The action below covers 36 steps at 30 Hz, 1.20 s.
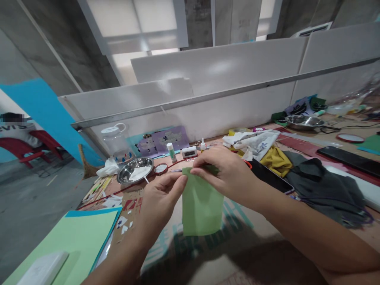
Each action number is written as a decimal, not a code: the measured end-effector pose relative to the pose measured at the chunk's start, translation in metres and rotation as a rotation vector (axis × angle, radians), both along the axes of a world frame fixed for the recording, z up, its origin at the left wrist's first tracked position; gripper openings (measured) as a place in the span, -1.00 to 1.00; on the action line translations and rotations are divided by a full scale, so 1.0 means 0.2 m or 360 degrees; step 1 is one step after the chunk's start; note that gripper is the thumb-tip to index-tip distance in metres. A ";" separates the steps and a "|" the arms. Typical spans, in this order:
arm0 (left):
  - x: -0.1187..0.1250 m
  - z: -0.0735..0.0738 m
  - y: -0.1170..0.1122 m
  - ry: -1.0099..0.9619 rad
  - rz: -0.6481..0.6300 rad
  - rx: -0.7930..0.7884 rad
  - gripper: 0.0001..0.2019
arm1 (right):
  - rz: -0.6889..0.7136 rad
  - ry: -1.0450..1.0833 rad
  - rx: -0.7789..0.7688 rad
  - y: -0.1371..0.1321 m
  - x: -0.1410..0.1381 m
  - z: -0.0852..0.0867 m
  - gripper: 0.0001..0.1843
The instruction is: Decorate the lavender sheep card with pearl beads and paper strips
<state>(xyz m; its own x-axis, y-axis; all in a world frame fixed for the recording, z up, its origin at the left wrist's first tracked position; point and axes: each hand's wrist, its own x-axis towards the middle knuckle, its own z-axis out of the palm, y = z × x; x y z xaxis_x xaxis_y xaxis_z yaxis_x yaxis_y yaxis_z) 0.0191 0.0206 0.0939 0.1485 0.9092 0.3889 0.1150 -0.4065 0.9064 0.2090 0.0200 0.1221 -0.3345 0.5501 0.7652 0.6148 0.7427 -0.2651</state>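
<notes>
A small sheet of light green paper hangs above the cardboard-covered worktable, held by its top edge. My left hand pinches the paper's upper left corner between thumb and fingers. My right hand pinches the top edge from the right, fingers curled over it. Both hands are closed on the paper, almost touching each other.
Green and blue paper sheets lie at the front left. A metal bowl, a glue stick and a clear jar stand behind. Cloth pieces, a phone and another bowl lie right. A white partition backs the table. A person sits far left.
</notes>
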 end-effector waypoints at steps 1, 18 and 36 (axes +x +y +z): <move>0.00 0.00 0.00 0.0004 -0.0005 -0.0013 -0.84 | 0.0009 -0.0002 -0.0002 0.00 0.00 0.00 -0.87; 0.00 0.01 0.01 0.0085 -0.0092 0.0106 -0.81 | 0.0080 -0.0020 0.0048 0.01 0.01 -0.01 -0.88; -0.01 -0.01 0.01 0.0274 0.0060 0.0311 -0.80 | 0.0060 -0.0025 0.0090 0.01 0.00 -0.01 -0.89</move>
